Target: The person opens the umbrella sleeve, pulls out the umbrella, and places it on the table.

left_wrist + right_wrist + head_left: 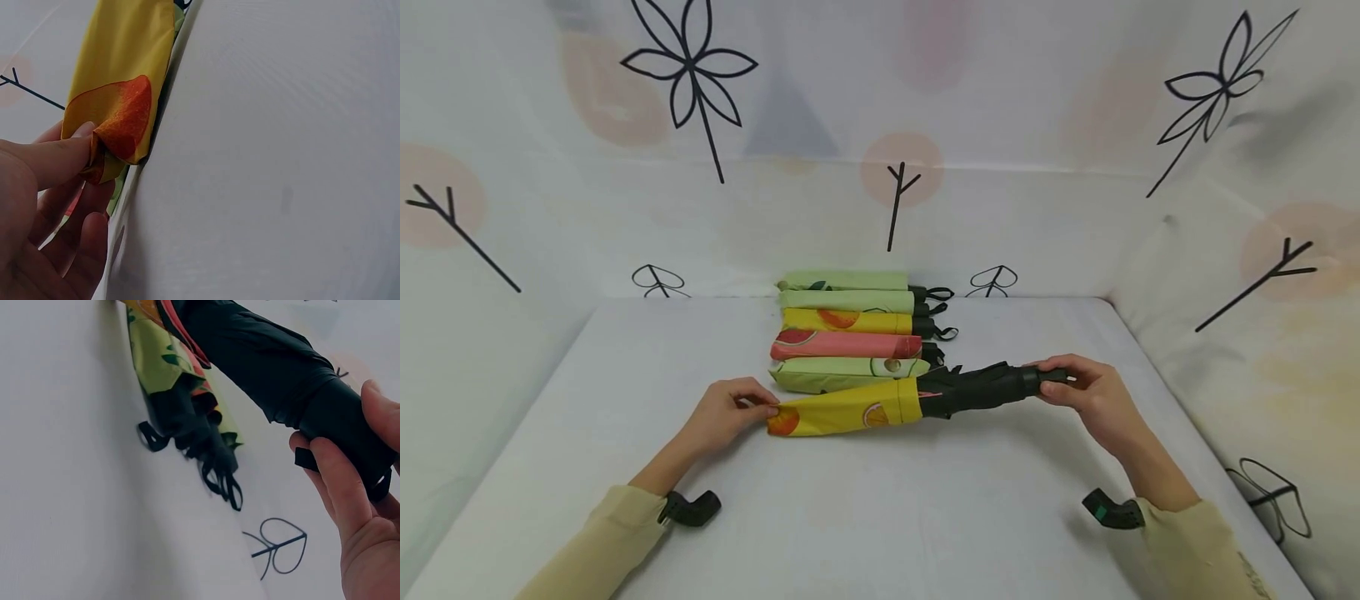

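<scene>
A folded black umbrella (977, 390) lies part way inside a yellow sleeve (842, 408) printed with orange slices. My left hand (730, 415) pinches the sleeve's closed end between thumb and fingers; in the left wrist view the fabric (122, 119) creases at the fingertips. With thumb and fingers my right hand (1093, 400) grips the black handle (350, 425), holding that end raised above the table. A red-edged strip shows at the sleeve's mouth in the right wrist view.
Behind the yellow sleeve lies a row of sleeved umbrellas: a green one with avocado print (827, 377), a pink one (850, 344), a yellow one (865, 322) and two more green ones (842, 300). Their black handles and loops point right. A patterned cloth (820, 217) hangs behind the white table (880, 517).
</scene>
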A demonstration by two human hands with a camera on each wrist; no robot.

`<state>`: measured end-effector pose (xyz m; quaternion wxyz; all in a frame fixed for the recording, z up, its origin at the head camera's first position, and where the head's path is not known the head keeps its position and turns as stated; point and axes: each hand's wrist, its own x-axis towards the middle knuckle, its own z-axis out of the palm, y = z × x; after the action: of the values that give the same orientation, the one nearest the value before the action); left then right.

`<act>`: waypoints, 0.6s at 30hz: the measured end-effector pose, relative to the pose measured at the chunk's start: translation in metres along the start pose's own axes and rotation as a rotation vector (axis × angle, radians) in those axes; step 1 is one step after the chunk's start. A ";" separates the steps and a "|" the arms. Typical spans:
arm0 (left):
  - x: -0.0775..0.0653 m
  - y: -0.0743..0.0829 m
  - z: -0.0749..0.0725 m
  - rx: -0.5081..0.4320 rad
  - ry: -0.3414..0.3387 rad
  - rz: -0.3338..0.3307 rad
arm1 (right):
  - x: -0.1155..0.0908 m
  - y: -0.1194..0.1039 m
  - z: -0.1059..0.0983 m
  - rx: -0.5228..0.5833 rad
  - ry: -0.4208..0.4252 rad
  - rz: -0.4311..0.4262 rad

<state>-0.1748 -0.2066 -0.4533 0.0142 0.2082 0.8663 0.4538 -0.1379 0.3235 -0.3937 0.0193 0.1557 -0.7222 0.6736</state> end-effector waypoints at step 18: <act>0.001 0.001 -0.002 0.012 0.010 -0.010 | -0.008 0.004 -0.017 0.143 0.023 -0.025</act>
<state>-0.1759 -0.2074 -0.4512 0.0109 0.2015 0.8700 0.4498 -0.1345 0.3421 -0.3978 0.0246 0.1579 -0.6701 0.7249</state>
